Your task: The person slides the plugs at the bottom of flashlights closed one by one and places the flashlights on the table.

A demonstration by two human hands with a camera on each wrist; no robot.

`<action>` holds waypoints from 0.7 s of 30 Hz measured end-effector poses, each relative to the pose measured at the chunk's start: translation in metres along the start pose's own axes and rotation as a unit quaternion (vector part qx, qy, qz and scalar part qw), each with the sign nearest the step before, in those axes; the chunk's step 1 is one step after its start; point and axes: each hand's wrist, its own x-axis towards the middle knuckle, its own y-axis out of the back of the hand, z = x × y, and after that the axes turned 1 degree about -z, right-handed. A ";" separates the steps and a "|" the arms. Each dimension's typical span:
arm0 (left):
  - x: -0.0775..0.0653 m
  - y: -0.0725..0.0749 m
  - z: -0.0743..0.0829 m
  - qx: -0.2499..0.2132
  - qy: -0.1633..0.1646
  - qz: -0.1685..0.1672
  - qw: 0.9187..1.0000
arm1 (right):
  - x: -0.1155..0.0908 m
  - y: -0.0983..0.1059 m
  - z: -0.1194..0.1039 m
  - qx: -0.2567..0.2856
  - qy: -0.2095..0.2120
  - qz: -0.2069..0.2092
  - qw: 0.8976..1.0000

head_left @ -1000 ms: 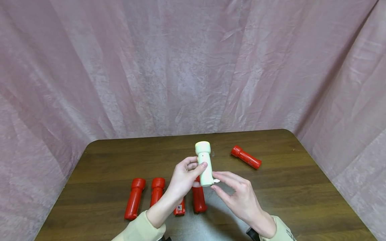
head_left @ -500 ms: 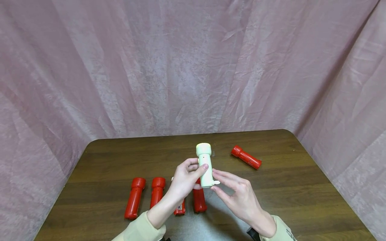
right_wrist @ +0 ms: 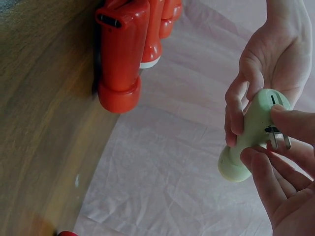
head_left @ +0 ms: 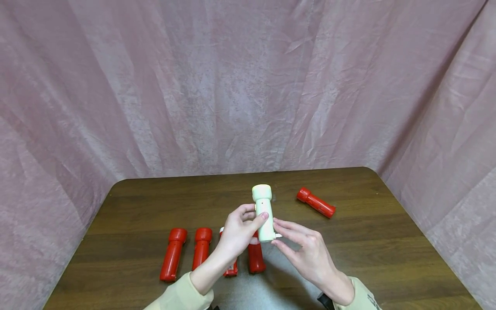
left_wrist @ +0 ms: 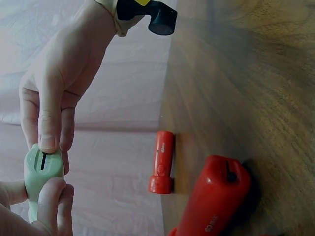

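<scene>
A light green flashlight [head_left: 264, 204] is held upright above the table, its wide head toward the back. My left hand [head_left: 237, 231] grips its body, thumb across the front and fingers behind. At the lower end, my right hand [head_left: 304, 247] pinches the casing between thumb and fingers. Two metal plug prongs [right_wrist: 279, 141] stick out beside the right fingers in the right wrist view. The left wrist view shows the right thumb [left_wrist: 47, 142] on the end face of the flashlight [left_wrist: 44, 164], by a dark slot. Part of the body is hidden behind the fingers.
Several red flashlights lie in a row near me, including the leftmost one [head_left: 173, 256] and one under the held flashlight [head_left: 256, 259]. Another red flashlight [head_left: 316, 202] lies farther back on the right. Pink curtains [head_left: 248, 86] hang behind the wooden table [head_left: 387, 241].
The green flashlight and my left hand have dropped very slightly. My right hand stays at the lower end, and the prongs show at a slightly different angle.
</scene>
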 end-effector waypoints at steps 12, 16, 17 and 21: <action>-0.001 -0.002 -0.003 0.000 -0.002 0.005 1.000 | -0.001 0.000 0.001 0.010 0.001 0.001 1.000; -0.002 -0.003 -0.003 0.000 -0.004 0.007 1.000 | -0.001 -0.001 0.001 0.007 0.000 0.003 1.000; -0.002 -0.004 -0.003 0.000 -0.004 0.007 1.000 | -0.001 -0.001 0.001 0.006 -0.001 0.004 1.000; -0.002 -0.004 -0.003 0.002 -0.006 0.010 1.000 | -0.002 -0.001 0.001 0.006 -0.004 0.002 1.000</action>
